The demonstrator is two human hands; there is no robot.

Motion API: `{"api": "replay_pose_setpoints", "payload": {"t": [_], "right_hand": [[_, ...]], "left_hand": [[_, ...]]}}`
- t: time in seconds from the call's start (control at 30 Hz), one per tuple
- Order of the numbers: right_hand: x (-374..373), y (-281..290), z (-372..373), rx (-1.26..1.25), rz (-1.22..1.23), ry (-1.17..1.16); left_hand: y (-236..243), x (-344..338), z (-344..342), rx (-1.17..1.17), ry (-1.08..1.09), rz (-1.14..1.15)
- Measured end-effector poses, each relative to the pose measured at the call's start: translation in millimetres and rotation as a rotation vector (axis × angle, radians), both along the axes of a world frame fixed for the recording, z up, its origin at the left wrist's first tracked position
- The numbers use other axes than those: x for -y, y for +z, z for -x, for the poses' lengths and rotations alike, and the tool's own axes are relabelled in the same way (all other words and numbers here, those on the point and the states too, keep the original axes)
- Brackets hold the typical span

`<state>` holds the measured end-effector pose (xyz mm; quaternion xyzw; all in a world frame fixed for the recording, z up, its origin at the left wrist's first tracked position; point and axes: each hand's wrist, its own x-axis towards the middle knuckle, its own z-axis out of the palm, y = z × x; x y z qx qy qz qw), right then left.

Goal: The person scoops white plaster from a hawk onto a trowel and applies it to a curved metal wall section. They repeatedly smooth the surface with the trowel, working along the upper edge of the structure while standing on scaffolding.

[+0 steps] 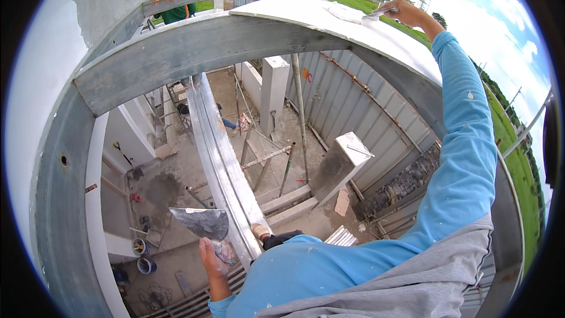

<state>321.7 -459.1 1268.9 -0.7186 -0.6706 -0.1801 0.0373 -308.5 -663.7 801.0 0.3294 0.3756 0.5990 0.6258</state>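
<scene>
My right hand reaches far out at the top right and grips a putty knife. The blade lies flat on a smear of white plaster on the white panel that tops the metal frame. My left hand is low at the bottom left, closed on the handle of a wide metal trowel that carries grey plaster. The trowel hangs in the air beside a long metal beam. Both arms wear blue sleeves.
A grey metal frame curves in front of me, high above a building site. Below are scaffold poles, a corrugated metal fence, buckets and a concrete pillar. Another person in green stands beyond the frame.
</scene>
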Motion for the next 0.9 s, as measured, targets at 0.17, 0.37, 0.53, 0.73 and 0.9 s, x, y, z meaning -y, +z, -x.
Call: {"api": "replay_pose_setpoints", "payload": {"t": [0.17,0.37,0.53,0.73,0.9], "right_hand": [[6,-21,0,0.051,0.074,0.025],[43,54,11,0.215,0.044,-0.146],[77,74,30,-0.1,-0.349,0.154],[111,-86,228,-1.307,-0.558,1.087],[131,-202,365,-1.983,-0.557,1.019]], "left_hand": [[0,-5,1,0.008,-0.056,-0.018],[10,-7,-15,0.049,-0.06,-0.085],[40,-23,-39,0.073,-0.145,-0.124],[123,-56,-74,0.011,-0.249,-0.379],[172,-51,-86,0.075,-0.366,-0.469]]}}
